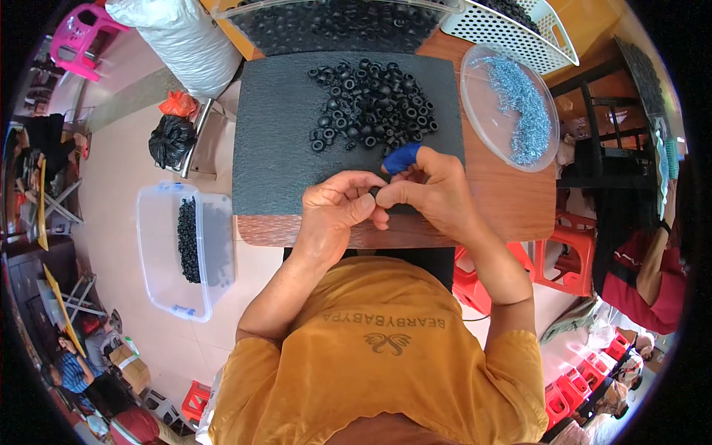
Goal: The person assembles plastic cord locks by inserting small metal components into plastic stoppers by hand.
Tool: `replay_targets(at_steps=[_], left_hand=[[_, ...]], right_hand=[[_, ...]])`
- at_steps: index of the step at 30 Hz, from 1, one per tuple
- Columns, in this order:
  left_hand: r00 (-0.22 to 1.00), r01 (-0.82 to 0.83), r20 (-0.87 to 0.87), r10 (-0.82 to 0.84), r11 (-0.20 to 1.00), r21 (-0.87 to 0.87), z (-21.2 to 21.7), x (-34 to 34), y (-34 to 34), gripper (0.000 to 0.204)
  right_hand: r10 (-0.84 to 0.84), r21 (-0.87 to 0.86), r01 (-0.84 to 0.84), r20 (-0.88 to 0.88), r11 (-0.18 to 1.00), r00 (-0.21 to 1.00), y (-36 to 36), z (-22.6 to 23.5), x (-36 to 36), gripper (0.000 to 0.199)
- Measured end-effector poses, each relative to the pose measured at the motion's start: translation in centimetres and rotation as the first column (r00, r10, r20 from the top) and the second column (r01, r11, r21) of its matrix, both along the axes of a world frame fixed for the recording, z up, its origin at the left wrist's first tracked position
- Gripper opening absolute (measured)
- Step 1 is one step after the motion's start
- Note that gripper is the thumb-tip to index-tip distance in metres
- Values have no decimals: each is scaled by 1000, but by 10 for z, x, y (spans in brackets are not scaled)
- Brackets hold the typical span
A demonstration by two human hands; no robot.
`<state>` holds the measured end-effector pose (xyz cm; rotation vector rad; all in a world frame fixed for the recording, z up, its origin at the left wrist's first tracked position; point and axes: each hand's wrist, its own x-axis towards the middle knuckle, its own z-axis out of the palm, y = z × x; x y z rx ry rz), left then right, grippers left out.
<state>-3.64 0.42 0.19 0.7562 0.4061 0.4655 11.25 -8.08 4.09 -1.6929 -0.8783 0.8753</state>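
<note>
My left hand (330, 211) and my right hand (441, 189) meet over the near edge of a dark grey mat (271, 133). Between their fingertips they pinch one small black ring-like part (374, 191), mostly covered by the fingers. A blue finger cover (402, 158) wraps a finger of my right hand. Just beyond my hands lies a loose heap of similar small black hollow parts (378, 107). To the right, a round clear plastic lid (482, 122) carries many tiny light-blue pieces (530, 122).
At the table's (512, 200) far side stand a clear bin (337, 30) of black parts and a white perforated basket (504, 33). Left on the floor is a clear tub (159, 252) with black parts. Red stools (567, 256) are at the right; a co-worker's arm (653, 267) shows there.
</note>
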Motion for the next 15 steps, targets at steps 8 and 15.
replay_targets(at_steps=[8,15], left_hand=[[994,-111,-11,110,990,-82,-4,-20,11,17],[986,-165,-7,165,982,-92,-8,-29,17,17]], right_hand=[[-87,347,-303,772,888,629,34,-22,8,21],[-34,198,-592,960,781,276,63,-39,3,13]])
